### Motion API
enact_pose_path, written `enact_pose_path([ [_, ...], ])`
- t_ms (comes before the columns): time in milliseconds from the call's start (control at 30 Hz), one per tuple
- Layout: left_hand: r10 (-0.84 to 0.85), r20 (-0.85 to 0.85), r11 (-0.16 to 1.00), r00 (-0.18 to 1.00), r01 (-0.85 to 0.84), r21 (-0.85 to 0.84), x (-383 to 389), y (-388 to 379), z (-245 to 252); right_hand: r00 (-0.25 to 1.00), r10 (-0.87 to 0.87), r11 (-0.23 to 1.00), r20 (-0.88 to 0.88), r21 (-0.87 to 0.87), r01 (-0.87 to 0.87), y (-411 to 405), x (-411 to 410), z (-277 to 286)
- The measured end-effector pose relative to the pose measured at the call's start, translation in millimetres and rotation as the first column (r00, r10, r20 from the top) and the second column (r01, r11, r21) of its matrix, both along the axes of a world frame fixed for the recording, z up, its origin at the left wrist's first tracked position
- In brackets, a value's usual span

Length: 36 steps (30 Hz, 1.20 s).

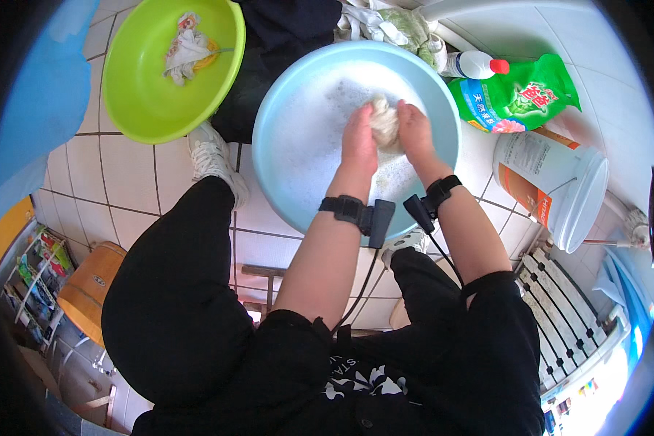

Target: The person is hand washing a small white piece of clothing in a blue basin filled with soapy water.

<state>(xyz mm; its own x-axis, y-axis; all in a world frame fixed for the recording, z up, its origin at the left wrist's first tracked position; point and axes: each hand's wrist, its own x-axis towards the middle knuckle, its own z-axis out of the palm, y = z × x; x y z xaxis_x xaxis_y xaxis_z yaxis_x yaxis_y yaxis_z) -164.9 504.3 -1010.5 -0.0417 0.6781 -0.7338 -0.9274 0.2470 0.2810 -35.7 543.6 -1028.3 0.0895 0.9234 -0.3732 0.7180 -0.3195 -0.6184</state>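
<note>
A large light-blue plastic basin [272,180] stands on the floor between my feet, with foamy, sudsy water [310,131] in it. Over the foam, my left hand [359,139] and my right hand [416,131] press a bunched cream-coloured cloth [384,124] between them from both sides. The fingertips are partly hidden by the cloth, and its lower end meets the suds. Each wrist wears a black strap with a small device and a cable.
A lime-green basin [136,103] holding a small wet cloth [188,52] is at the upper left. Dark fabric [283,27] lies beyond. A white bottle [471,65], a green detergent bag [523,95] and a white bucket [550,185] line the right. A wooden bucket [90,289] stands lower left.
</note>
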Motion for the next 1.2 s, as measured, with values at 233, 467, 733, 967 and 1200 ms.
enact_pose_path([
  [233, -0.074, -0.008, 0.992, 0.997, 0.075, 0.101, 21, -12, -28, 0.896, 0.244, 0.967, 0.372, -0.019, -0.255, -42, 25, -40],
  [467, -0.015, -0.188, 0.985, 0.982, -0.017, -0.169, 3, -25, -60, 0.888, 0.383, 0.917, 0.253, -0.224, -0.331, -25, 33, -54],
  [733, 0.027, -0.125, 0.985, 0.992, -0.048, -0.164, -23, 4, 7, 0.436, -0.535, 0.739, -0.724, -0.651, -0.175, -10, -13, 78],
  [967, 0.089, -0.076, 0.996, 0.993, -0.088, 0.017, -19, -3, -6, 0.627, -0.234, 0.854, -0.743, -0.465, -0.232, -24, -37, 100],
  [1200, 0.146, -0.031, 0.978, 0.989, -0.149, -0.144, -12, -8, -5, 0.888, 0.225, 0.966, -0.401, -0.03, -0.258, -37, -55, 55],
])
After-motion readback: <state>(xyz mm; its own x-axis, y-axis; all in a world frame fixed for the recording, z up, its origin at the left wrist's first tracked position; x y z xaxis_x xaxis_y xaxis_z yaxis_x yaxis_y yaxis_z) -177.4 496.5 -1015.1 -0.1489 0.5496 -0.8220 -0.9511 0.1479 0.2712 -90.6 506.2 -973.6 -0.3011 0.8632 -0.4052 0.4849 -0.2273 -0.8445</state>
